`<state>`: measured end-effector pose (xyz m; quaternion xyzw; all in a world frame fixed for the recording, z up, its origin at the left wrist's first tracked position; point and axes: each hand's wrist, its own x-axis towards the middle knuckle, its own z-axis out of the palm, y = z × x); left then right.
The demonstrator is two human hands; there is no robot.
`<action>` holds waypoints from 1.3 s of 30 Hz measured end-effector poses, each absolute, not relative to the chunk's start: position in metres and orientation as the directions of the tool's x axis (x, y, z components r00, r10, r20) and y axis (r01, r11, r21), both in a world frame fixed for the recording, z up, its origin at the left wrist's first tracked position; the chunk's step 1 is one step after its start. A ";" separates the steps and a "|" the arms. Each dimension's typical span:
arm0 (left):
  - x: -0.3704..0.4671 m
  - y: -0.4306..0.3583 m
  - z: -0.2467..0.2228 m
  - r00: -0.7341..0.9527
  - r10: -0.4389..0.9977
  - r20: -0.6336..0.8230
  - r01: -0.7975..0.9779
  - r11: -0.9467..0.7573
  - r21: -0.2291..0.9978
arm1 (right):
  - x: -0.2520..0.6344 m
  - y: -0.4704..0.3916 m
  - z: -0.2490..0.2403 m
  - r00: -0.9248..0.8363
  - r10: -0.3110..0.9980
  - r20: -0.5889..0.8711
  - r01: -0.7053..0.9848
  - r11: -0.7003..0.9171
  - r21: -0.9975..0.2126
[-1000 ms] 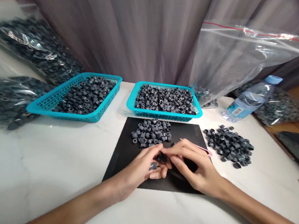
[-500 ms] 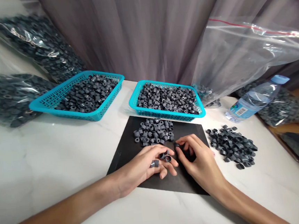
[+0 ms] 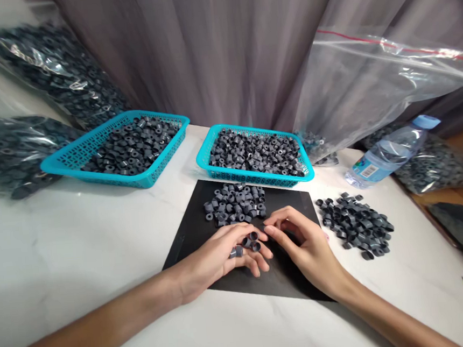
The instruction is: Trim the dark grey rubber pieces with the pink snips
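Note:
Several small grey plastic caps rest in the curled fingers of my left hand, held over a black mat with the palm partly turned up. My right hand is closed in a pinch beside the left fingertips. Only a dark sliver of a grey cap shows at its thumb and forefinger; the fingers hide the rest. Just beyond my hands, a heap of the same caps lies on the mat's far part. To the right of the mat, another pile of dark caps sits on the white table.
Two blue baskets full of caps, one at left and one at centre, stand behind the mat. Bulging clear bags fill the left side. A water bottle leans at right near a zip bag. A grey curtain hangs behind.
My right hand has moved left, bringing its pinched fingertips close to my left hand's fingers. The left hand keeps its caps. The whole view has shifted slightly.

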<state>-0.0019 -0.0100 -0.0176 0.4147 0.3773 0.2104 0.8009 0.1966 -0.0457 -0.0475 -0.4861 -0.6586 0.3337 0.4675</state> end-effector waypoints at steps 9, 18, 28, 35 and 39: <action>0.000 -0.010 -0.010 0.633 0.658 -0.408 -0.019 0.540 0.841 | 0.202 -0.042 -0.047 -0.185 0.975 0.120 0.028 0.127 -0.991; -0.001 -0.006 -0.025 0.641 0.698 -0.319 0.024 0.398 0.917 | 0.198 -0.045 -0.047 -0.156 0.971 0.179 0.138 0.201 -0.970; -0.002 -0.007 -0.027 0.638 0.723 -0.265 0.034 0.317 0.948 | 0.196 -0.049 -0.042 -0.168 0.940 0.297 0.289 0.335 -0.897; -0.002 -0.008 -0.026 0.649 0.725 -0.230 0.041 0.269 0.962 | 0.193 -0.050 -0.041 -0.200 0.889 0.411 0.429 0.457 -0.780; -0.002 -0.008 -0.027 0.636 0.730 -0.248 0.042 0.288 0.957 | 0.194 -0.050 -0.041 -0.211 0.893 0.398 0.427 0.450 -0.784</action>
